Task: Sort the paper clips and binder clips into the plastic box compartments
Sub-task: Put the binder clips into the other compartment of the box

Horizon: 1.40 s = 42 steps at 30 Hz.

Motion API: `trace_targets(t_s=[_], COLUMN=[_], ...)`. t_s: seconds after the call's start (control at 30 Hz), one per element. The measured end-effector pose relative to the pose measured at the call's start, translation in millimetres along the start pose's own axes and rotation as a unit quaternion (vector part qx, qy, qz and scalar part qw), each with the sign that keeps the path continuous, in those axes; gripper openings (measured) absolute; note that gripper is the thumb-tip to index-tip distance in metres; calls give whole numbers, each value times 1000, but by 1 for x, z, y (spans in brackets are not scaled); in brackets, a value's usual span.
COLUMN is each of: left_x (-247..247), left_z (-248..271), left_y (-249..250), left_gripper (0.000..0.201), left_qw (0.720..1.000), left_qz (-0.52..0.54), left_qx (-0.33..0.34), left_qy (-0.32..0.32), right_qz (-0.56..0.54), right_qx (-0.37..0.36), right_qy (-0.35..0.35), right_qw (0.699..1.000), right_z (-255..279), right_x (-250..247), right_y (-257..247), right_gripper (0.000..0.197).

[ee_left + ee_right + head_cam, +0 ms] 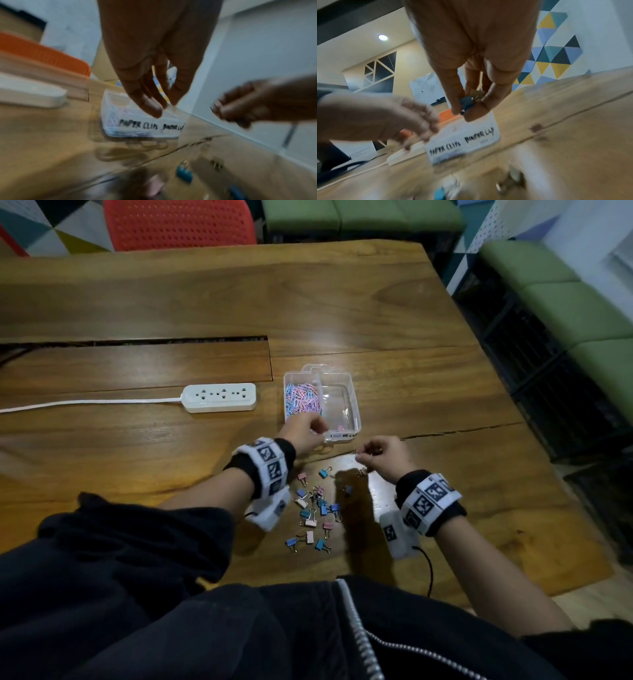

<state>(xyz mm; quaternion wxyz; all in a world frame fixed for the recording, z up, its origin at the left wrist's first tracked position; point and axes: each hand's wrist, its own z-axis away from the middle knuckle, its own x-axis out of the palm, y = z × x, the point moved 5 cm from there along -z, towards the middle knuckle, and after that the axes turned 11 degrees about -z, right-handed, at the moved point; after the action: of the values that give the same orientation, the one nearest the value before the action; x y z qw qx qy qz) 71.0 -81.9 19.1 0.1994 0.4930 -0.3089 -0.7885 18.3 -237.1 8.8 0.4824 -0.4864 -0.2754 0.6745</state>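
Note:
A clear plastic box (354, 402) sits mid-table; its left compartment is full of pink and blue paper clips (301, 400), and one pink binder clip (340, 428) lies in the near corner of the right compartment. Labels on its front wall (137, 125) read "paper clips" and "binder clips". My left hand (317, 428) hovers over the box's near edge with relaxed fingers (152, 108) and holds nothing. To the right of the box, my right hand (364, 453) pinches a dark blue binder clip (466, 103) between thumb and fingers. Several loose binder clips (315, 508) lie between my wrists.
A white power strip (221, 397) with its cable lies left of the box. A long slot (137, 340) cuts the wooden table (411, 320) behind it. A crack (455, 431) runs right of the box. A red chair (178, 224) and green benches (565, 302) surround the table.

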Motion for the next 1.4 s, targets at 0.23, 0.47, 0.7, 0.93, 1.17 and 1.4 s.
trace_targets(t_s=[0.23,0.47,0.7,0.93,1.17,1.4], left_x=[29,52,44,51,34,4], left_z=[35,52,47,45,26,-18], left_y=[-44,-48,-59,-57,-16,38], left_gripper=[55,42,18,27,23,17], left_qw=[910,885,927,921,991,997], left_qz=[-377,-445,-350,-349,-84,61], left_qx=[77,110,60,58,20,10], left_qy=[-157,-83,-122,-163,-105,50], right_qz=[-28,-147,-153,180,239,191], right_qx=[16,18,0,85,-65,44], right_qy=[70,87,92,51,-25,163], right_qw=[997,985,984,979,968,967], right_z=[-43,-53,-40,-22,14,11], right_x=[-8,2,-21,-28,17,-32], right_y=[-36,-40,-10,61,49,62], right_gripper=[3,31,33,60,41,53])
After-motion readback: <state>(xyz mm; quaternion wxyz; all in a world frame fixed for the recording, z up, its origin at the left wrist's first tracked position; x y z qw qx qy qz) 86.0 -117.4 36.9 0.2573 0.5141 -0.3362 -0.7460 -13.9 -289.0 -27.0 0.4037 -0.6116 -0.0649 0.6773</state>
